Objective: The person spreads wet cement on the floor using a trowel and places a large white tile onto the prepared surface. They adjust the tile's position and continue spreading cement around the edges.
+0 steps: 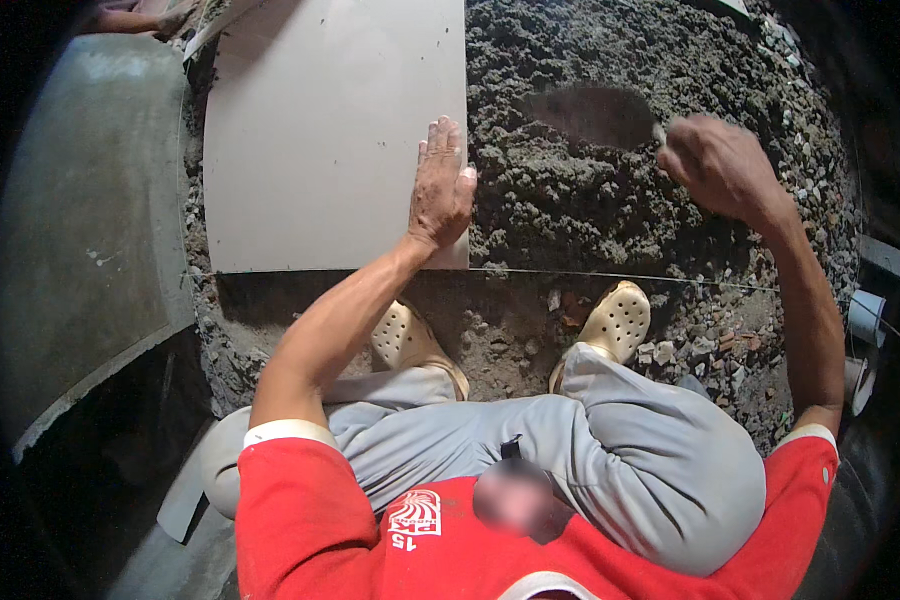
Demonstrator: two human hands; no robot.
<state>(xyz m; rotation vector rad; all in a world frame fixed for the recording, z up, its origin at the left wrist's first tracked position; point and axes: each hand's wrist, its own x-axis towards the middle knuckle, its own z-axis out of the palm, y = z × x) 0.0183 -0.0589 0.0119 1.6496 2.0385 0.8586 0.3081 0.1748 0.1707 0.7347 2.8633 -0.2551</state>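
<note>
My left hand (442,188) lies flat on the right edge of a large pale tile (320,140), fingers stretched out and pointing away from me. Beside that tile spreads a bed of dark, crumbly mortar (550,210). Over the mortar my right hand (715,165) is closed round the handle of a trowel (602,115). The trowel's dark blade points left and looks slightly blurred. Most of its handle is hidden inside my fist.
A taut string (620,275) runs along the tile's near edge. My shoes (615,320) stand on rubble just behind it. A smooth grey slab (100,220) lies at left, pipe pieces (865,318) at right. Another person's hand (173,20) shows at far left.
</note>
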